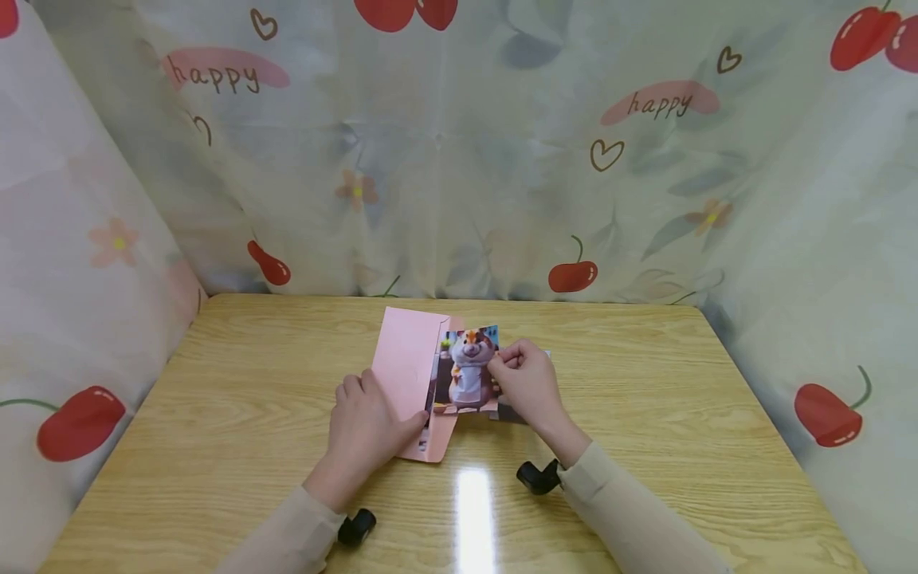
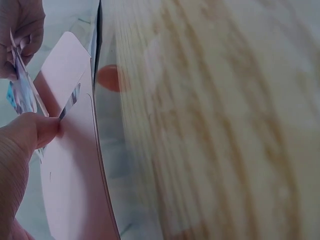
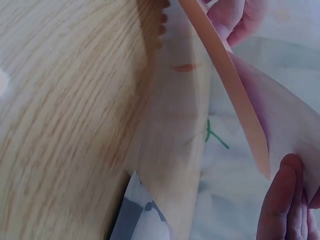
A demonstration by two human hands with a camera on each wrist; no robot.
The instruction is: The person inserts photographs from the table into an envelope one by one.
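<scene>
My left hand [image 1: 366, 422] grips a pink envelope [image 1: 405, 351] along its lower left part. Its thumb [image 2: 37, 131] presses on the envelope's front near the open side, where a narrow strip of printed picture shows in the slit. On the right, my right hand [image 1: 527, 387] pinches the right edge of a picture card [image 1: 469, 375], which shows a cartoon hamster in a white apron. The card overlaps the envelope's open flap side in the head view. Beneath the right hand, a second picture card [image 1: 509, 413] lies on the table, mostly covered; its corner shows in the right wrist view.
The wooden table [image 1: 237, 383] is bounded behind and at both sides by a cloth curtain [image 1: 459, 199] printed with cherries and hearts. A black wrist-worn piece [image 1: 538, 477] sticks out at the right sleeve, another black piece [image 1: 356, 527] at the left one.
</scene>
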